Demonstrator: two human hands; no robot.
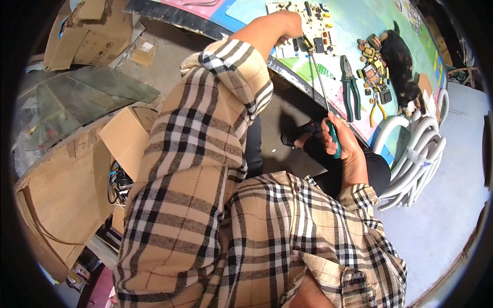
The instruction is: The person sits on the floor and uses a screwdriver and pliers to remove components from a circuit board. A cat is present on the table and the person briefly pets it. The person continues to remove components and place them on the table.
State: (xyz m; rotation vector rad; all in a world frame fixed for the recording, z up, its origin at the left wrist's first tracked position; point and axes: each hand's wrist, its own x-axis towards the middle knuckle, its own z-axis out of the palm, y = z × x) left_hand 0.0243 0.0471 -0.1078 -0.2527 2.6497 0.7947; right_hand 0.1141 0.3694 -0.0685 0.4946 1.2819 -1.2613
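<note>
A cream circuit board [328,49] crowded with components lies at the table's far edge. My left hand [288,24] is closed against it, its fingertips mostly hidden behind the hand. In my right hand [345,139] is a long screwdriver [322,88], gripped by its green handle. Its shaft slants up and away, and the tip meets the board among the parts, just right of my left hand. Right of the shaft lie combination pliers [351,90] with dark green handles. Beyond them is a heap of loose electronic components [374,72], with small yellow-handled pliers [379,109] below it.
A dark kitten [398,56] lies on the painted table [354,20] beside the component heap. Coiled white hose [418,159] rests at the right by a pale surface [452,200]. Cardboard boxes [90,38], glass sheets [97,87] and a wooden panel [61,205] stand at the left.
</note>
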